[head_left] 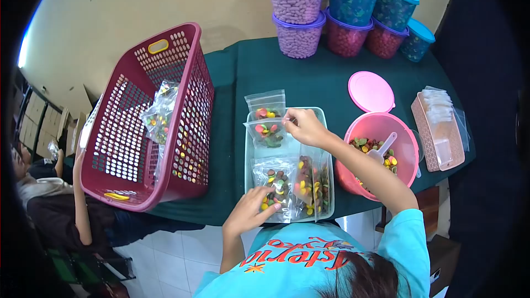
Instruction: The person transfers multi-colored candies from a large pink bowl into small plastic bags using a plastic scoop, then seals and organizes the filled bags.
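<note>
My right hand (305, 127) pinches the top edge of a clear zip bag (269, 133) holding colourful button-shaped sweets. Another filled bag (266, 104) lies just behind it, over the far left edge of a pale tray (326, 157). My left hand (249, 211) rests with fingers apart on a filled clear bag (280, 179) at the tray's near left. Beside that bag, several more filled bags (316, 187) stand close together along the tray's right side.
Right of the tray, a pink tub (408, 157) holds loose sweets and a scoop (386, 144); its pink lid (371, 91) lies behind. A basket of bags (458, 154) stands far right. Lidded tubs (298, 5) are stacked behind. Left, a maroon basket (194, 105) contains filled bags; a person's arm (83, 204) touches it.
</note>
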`<act>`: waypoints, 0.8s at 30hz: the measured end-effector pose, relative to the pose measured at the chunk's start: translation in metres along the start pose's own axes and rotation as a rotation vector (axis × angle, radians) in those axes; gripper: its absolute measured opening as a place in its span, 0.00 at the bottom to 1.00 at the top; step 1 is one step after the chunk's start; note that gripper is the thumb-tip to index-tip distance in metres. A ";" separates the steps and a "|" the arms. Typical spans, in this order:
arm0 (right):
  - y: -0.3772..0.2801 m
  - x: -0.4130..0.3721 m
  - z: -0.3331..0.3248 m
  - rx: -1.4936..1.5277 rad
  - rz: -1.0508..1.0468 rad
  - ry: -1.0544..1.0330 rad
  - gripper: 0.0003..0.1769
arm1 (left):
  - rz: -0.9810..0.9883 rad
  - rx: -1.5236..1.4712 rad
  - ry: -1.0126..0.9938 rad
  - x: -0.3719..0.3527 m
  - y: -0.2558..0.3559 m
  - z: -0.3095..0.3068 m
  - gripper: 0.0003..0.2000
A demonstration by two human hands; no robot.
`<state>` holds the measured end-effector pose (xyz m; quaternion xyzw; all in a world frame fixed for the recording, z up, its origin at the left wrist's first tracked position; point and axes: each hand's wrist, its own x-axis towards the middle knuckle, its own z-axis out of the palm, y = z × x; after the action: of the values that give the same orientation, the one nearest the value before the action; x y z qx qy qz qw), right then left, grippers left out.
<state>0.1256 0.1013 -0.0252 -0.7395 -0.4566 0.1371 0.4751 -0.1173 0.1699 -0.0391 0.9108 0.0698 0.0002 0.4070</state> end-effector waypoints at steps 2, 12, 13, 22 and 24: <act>0.005 0.002 0.002 -0.027 0.137 -0.125 0.12 | -0.015 -0.019 -0.035 -0.002 0.000 0.000 0.20; -0.048 -0.043 -0.042 -0.274 -0.135 -0.056 0.26 | -0.049 -0.119 0.284 -0.016 -0.022 -0.013 0.18; -0.055 -0.050 -0.052 -0.254 -0.183 -0.114 0.26 | -0.047 -0.122 0.277 -0.018 -0.024 -0.013 0.18; -0.091 -0.152 -0.101 -0.137 0.058 0.006 0.17 | 0.029 -0.200 0.420 0.007 -0.021 -0.011 0.13; -0.086 -0.177 -0.097 -0.090 0.106 0.079 0.16 | -0.021 -0.230 0.512 0.034 -0.030 -0.016 0.11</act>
<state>0.0437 -0.0855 0.0546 -0.7882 -0.4034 0.1122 0.4510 -0.0886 0.2057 -0.0519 0.8281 0.1794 0.2338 0.4770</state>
